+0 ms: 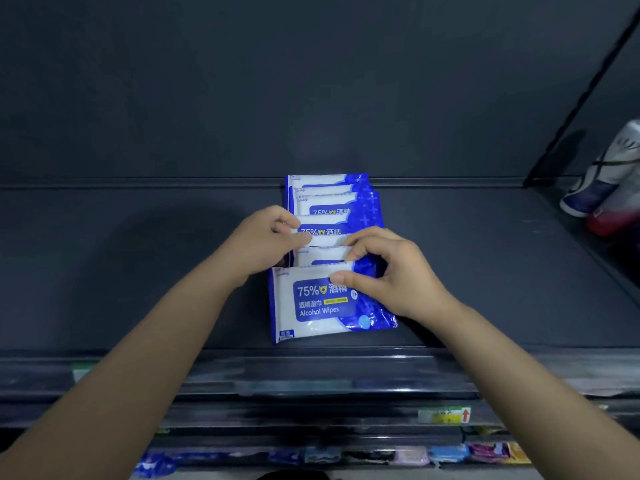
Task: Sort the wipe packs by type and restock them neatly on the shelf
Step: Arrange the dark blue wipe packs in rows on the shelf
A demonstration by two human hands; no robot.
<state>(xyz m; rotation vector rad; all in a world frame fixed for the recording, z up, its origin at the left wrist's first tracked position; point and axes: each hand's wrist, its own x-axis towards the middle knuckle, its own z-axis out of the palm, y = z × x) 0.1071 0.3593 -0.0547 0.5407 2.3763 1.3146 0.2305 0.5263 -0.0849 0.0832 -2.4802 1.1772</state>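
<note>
Looking down at the dark shelf, I see a single file of blue-and-white alcohol wipe packs running from the back wall towards the front edge, each one overlapping the next. The front pack leans back with its label facing me. My right hand pinches that pack's top right edge, with the thumb flat on the label and the fingers curled over the top behind it. My left hand is on the other side of the row, its fingers curled against the left edges of the middle packs and gripping them. A white bottle stands far right. A price tag sits on the rail below.
</note>
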